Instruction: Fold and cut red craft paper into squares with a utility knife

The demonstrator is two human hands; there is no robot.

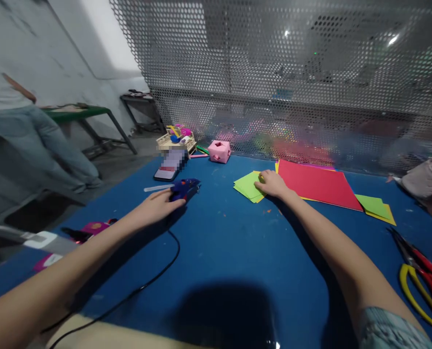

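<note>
Right at the worktop's (216, 252) near edge, left of its middle, sits a cream-coloured thing (121, 334), cut off by the frame, with a black cable (140, 289) crossing over it and curving up towards the left hand. Over by the right edge, there they are: yellow-handled scissors (404, 283) and a red-handled tool (427, 266), overlapping, tips pointing away. Near the left edge, behind the left forearm, there's a magenta item (93, 228) and a clear-and-white piece (50, 242), both partly hidden. Now the left hand (159, 206) — it's closed round a blue glue gun (186, 185), left of the worktop's centre, nozzle turned towards the far right corner, a clear glue stick (156, 188) jutting out behind. Across to the right hand (272, 184), down on the right side of the fanned green sheets (249, 186), midway along and towards the far edge; fingers bent over the paper — whether they pinch it, I cannot tell. Just beside lies a big red sheet (317, 184), then small green and yellow sheets (376, 206) towards the right edge. A phone (170, 165) lies near the far left corner, a pale wooden tray (165, 141) of bright bits behind it, a pink box (219, 151) to the right, and along the far edge rises a perforated metal panel (252, 72). Beyond the left edge stands a person in jeans (56, 135), beside a green-topped table (77, 114).
</note>
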